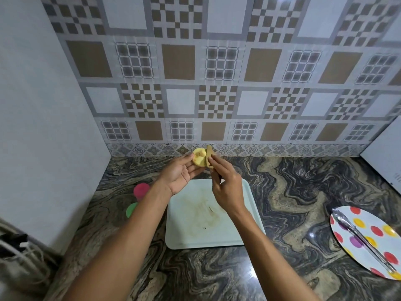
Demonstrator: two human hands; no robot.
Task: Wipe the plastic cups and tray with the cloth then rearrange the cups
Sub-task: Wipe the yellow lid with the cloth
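Patterned brown-and-grey tiles back a dark marbled counter [282, 192]. Above its rear edge, near the wall, the left hand [182, 172] holds a yellow cup [199, 159] between thumb and fingertips, palm turned up. The right hand [225, 190] pinches a brown cloth [209, 158] against the cup's right side. Both are raised off the counter, just beyond the tray's far edge. The pale tray [195, 235] lies flat mid-counter under the forearms and is smeared with brownish marks. Left of the tray stand a pink cup [141, 190] and, nearer the front edge, a green cup [131, 210], close together beside the left wall. Toward the counter's right edge sits a spotted plate [377, 231] with metal tongs [364, 237] lying across it.
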